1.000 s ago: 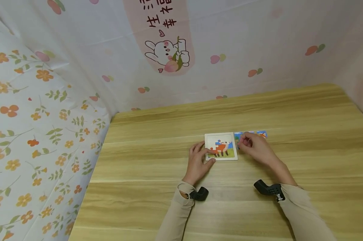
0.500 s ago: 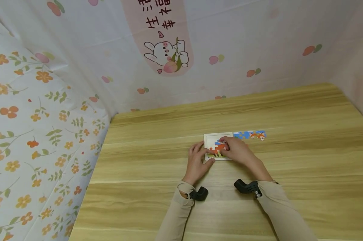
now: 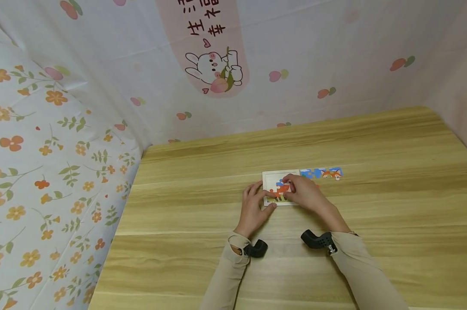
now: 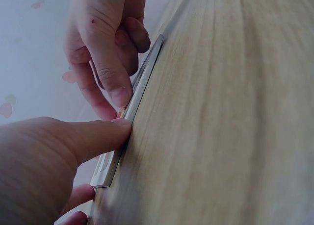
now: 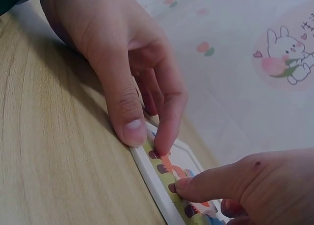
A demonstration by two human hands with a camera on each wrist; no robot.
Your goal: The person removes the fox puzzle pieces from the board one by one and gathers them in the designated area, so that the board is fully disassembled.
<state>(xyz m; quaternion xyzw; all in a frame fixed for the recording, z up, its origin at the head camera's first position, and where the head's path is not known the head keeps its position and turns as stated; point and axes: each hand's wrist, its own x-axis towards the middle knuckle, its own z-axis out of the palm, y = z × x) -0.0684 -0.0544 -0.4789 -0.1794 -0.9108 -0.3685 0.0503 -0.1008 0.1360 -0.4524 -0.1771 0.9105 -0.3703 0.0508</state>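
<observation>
A small white-framed puzzle tray (image 3: 266,186) lies on the table with a partly filled animal picture (image 3: 282,189) inside. My left hand (image 3: 253,210) holds the tray at its lower left: the thumb is on the near rim, the index finger lies over the picture and other fingers are at the side. My right hand (image 3: 310,194) reaches over the tray's right half, thumb and index finger pinching down at the picture. In the right wrist view the right thumb (image 5: 189,187) touches the green and orange pieces. The puzzle piece between those fingertips is mostly hidden.
Beyond the tray's right corner lies a row of loose puzzle pieces (image 3: 319,173), blue with an orange fox face. Wood-grain tabletop (image 3: 187,215) surrounds everything, with a printed cloth (image 3: 148,64) hanging behind and to the left.
My right hand has moved left from the loose pieces to the tray and now stays over its right half. My left hand keeps its place on the tray.
</observation>
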